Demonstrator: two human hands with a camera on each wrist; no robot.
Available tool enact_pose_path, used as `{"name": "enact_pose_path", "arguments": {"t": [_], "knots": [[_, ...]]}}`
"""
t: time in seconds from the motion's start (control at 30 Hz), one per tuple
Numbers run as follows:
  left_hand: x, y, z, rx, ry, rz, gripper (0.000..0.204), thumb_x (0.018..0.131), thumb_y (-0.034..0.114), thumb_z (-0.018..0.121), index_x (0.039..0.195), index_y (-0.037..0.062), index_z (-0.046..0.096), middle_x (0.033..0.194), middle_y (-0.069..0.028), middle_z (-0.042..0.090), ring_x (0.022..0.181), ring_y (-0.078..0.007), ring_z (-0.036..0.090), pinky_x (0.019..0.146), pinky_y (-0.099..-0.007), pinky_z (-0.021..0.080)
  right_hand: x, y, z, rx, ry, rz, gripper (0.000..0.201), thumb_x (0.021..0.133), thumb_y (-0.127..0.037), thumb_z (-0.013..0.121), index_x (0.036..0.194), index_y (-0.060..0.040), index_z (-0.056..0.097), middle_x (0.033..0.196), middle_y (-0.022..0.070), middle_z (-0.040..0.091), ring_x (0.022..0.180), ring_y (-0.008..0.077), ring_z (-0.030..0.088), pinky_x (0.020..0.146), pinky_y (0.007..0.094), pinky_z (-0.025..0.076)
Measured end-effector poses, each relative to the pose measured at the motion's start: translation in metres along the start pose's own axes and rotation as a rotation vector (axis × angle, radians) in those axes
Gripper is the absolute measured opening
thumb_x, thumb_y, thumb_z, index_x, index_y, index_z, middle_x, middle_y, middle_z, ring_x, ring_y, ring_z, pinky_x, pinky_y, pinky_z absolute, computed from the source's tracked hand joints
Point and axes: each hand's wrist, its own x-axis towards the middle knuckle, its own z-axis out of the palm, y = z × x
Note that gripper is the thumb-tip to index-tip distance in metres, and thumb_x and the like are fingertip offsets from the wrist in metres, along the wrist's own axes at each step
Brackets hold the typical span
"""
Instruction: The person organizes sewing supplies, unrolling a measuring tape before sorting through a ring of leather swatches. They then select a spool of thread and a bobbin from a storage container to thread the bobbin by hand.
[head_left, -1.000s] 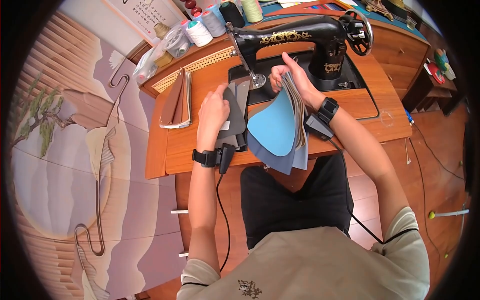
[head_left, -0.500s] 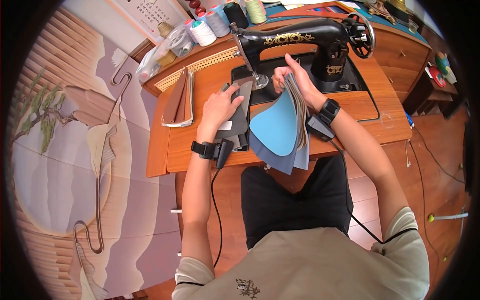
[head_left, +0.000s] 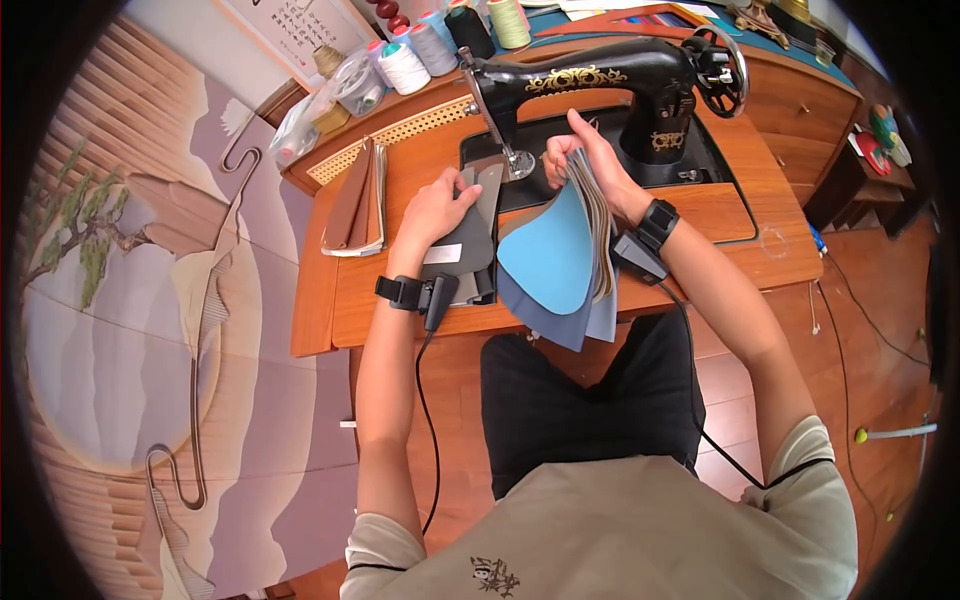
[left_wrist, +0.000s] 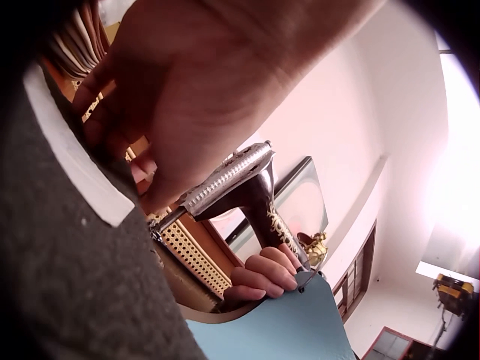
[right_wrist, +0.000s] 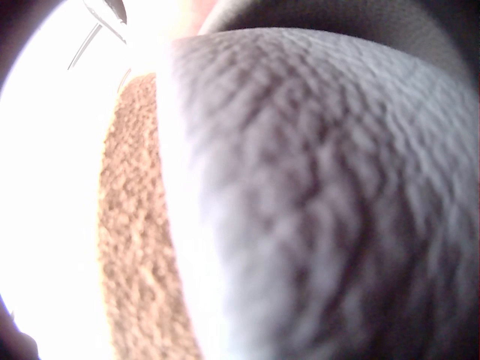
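Observation:
My left hand [head_left: 434, 212] lies over a dark grey swatch [head_left: 472, 240] with a white label [head_left: 443, 254], part of a stack left of the sewing machine's needle. In the left wrist view the thumb and curled fingers [left_wrist: 97, 112] of that hand meet the grey swatch [left_wrist: 67, 247] at its edge; the exact contact is partly hidden. My right hand [head_left: 598, 172] grips the narrow top of a fanned swatch bundle, light blue swatch [head_left: 548, 250] foremost, standing near the table's front edge. Close up in the right wrist view is a grained grey-blue swatch [right_wrist: 315, 195].
A black sewing machine [head_left: 590, 78] stands behind both hands, its handwheel [head_left: 722, 70] at the right. Brown swatches [head_left: 356, 205] lie on the wooden table [head_left: 370, 300] at the left. Thread spools [head_left: 404, 68] line the back. Black cables hang from both wrists.
My left hand has shifted on the grey stack, its thumb now spread from the fingers and its wrist lower left; more of the white label shows. The right hand holds its bundle almost unmoved.

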Motion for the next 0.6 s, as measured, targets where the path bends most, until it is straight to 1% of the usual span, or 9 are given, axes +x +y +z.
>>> {"name": "enact_pose_path", "arguments": {"t": [0.07, 0.13, 0.2, 0.27, 0.3, 0.43, 0.5, 0.53, 0.6], "knots": [[0.002, 0.0, -0.003, -0.069, -0.009, -0.059, 0.037, 0.088, 0.04, 0.06, 0.087, 0.0035, 0.053, 0.074, -0.0153, 0.062, 0.073, -0.0281, 0.062, 0.068, -0.0367, 0.047, -0.001, 0.0, 0.003, -0.033, 0.041, 0.001, 0.066, 0.097, -0.059, 0.023, 0.059, -0.0082, 0.039, 0.055, 0.0039, 0.041, 0.056, 0.0162, 0.04, 0.059, 0.0272, 0.035], [0.001, -0.003, -0.005, -0.143, 0.028, -0.081, 0.038, 0.087, 0.041, 0.058, 0.088, 0.0037, 0.052, 0.082, -0.0203, 0.065, 0.083, -0.0387, 0.063, 0.074, -0.042, 0.047, -0.002, 0.0, 0.004, -0.035, 0.047, 0.0, 0.066, 0.097, -0.059, 0.023, 0.059, -0.0081, 0.039, 0.055, 0.0045, 0.041, 0.056, 0.0166, 0.041, 0.059, 0.0274, 0.035], [0.001, -0.005, -0.004, -0.204, 0.084, -0.042, 0.033, 0.086, 0.033, 0.063, 0.085, 0.0024, 0.05, 0.08, -0.0188, 0.064, 0.078, -0.0329, 0.063, 0.071, -0.0385, 0.047, -0.001, 0.0, 0.002, -0.03, 0.025, 0.008, 0.066, 0.097, -0.059, 0.023, 0.059, -0.0081, 0.039, 0.056, 0.0045, 0.041, 0.056, 0.0167, 0.04, 0.058, 0.0274, 0.034], [-0.003, -0.001, -0.009, -0.353, 0.124, 0.029, 0.024, 0.086, 0.021, 0.064, 0.087, 0.0025, 0.049, 0.078, -0.0139, 0.063, 0.073, -0.0198, 0.061, 0.065, -0.033, 0.046, -0.001, -0.001, 0.004, -0.034, 0.031, 0.006, 0.066, 0.097, -0.059, 0.023, 0.059, -0.008, 0.039, 0.055, 0.0043, 0.04, 0.056, 0.0166, 0.04, 0.058, 0.0274, 0.034], [-0.004, 0.002, -0.01, -0.575, 0.088, 0.062, 0.017, 0.087, 0.011, 0.061, 0.096, 0.0033, 0.049, 0.079, -0.0069, 0.063, 0.075, -0.0086, 0.057, 0.065, -0.0261, 0.045, -0.002, -0.001, 0.004, -0.04, 0.035, 0.001, 0.066, 0.097, -0.059, 0.023, 0.059, -0.008, 0.039, 0.055, 0.0041, 0.04, 0.056, 0.0166, 0.04, 0.058, 0.0274, 0.034], [-0.038, 0.057, -0.039, -0.991, -0.015, 0.107, 0.027, 0.09, 0.008, 0.058, 0.115, 0.0037, 0.047, 0.09, -0.0035, 0.063, 0.081, -0.0062, 0.057, 0.071, -0.0227, 0.045, -0.001, 0.0, 0.004, -0.019, 0.043, 0.018, 0.065, 0.097, -0.059, 0.024, 0.059, -0.0083, 0.039, 0.055, 0.0034, 0.039, 0.056, 0.0163, 0.039, 0.057, 0.0267, 0.033], [-0.047, 0.066, -0.046, -1.23, -0.178, 0.28, 0.043, 0.091, 0.009, 0.059, 0.129, 0.0022, 0.04, 0.102, -0.0046, 0.062, 0.087, -0.0071, 0.057, 0.079, -0.0229, 0.046, -0.001, -0.001, 0.003, -0.059, 0.075, 0.035, 0.065, 0.097, -0.06, 0.024, 0.059, -0.009, 0.039, 0.056, 0.0027, 0.039, 0.057, 0.0148, 0.039, 0.056, 0.0252, 0.033], [-0.052, 0.07, -0.051, -1.232, -0.18, 0.278, 0.043, 0.091, 0.009, 0.059, 0.129, 0.0022, 0.04, 0.102, -0.0046, 0.062, 0.087, -0.0071, 0.057, 0.079, -0.0229, 0.046, -0.001, -0.001, 0.003, -0.059, 0.077, 0.037, 0.065, 0.097, -0.06, 0.024, 0.059, -0.009, 0.039, 0.056, 0.0027, 0.039, 0.057, 0.0148, 0.039, 0.056, 0.0252, 0.033], [-0.062, 0.074, -0.057, -1.266, -0.363, 0.359, 0.051, 0.091, 0.011, 0.061, 0.135, 0.0002, 0.036, 0.106, -0.0044, 0.061, 0.09, -0.0065, 0.058, 0.081, -0.0237, 0.047, -0.002, -0.001, 0.006, -0.053, 0.052, 0.011, 0.065, 0.096, -0.061, 0.025, 0.059, -0.0094, 0.04, 0.058, 0.0013, 0.04, 0.058, 0.0128, 0.039, 0.054, 0.0232, 0.032]]}}
